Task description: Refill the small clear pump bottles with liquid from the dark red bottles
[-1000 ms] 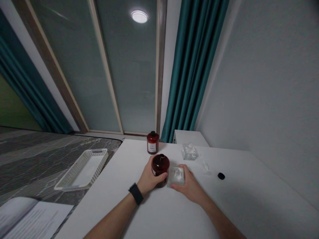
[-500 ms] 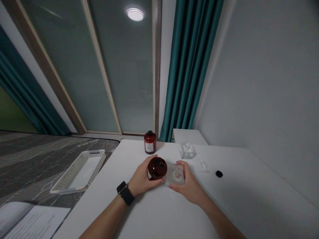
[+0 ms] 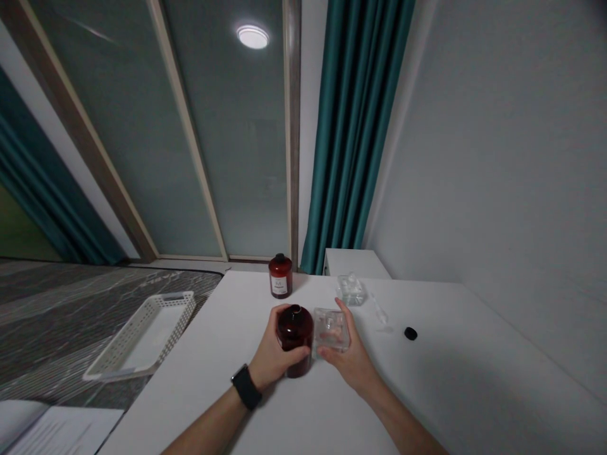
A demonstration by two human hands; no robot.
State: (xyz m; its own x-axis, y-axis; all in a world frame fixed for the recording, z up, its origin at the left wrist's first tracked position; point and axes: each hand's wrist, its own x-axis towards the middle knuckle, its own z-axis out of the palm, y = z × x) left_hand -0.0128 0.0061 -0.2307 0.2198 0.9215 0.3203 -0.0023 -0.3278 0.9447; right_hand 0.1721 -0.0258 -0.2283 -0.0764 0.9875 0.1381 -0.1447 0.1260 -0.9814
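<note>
My left hand [image 3: 274, 354], a dark watch on its wrist, is wrapped round a dark red-brown bottle [image 3: 298, 332]. The bottle is upright and its narrow neck has no cap on it. Just to the right, my right hand [image 3: 349, 360] grips a clear, square glass bottle [image 3: 331, 328] by its side, thumb in front and fingers behind. The two bottles stand close side by side; whether they touch I cannot tell. A small black cap [image 3: 410, 333] lies on the white table to the right of my right hand.
Behind my hands stands a capped red-brown bottle [image 3: 281, 278] with a white label. A second clear glass bottle [image 3: 351, 291] and a clear slender piece [image 3: 380, 313] are on the table [image 3: 455, 392] at the back right. Left, lower down, are a white basket [image 3: 142, 335] and an open book [image 3: 71, 430].
The red-brown bottle in my left hand has gone from tilted toward the clear bottle to upright, lower down. My right hand still holds the clear bottle. The whole view has shifted slightly.
</note>
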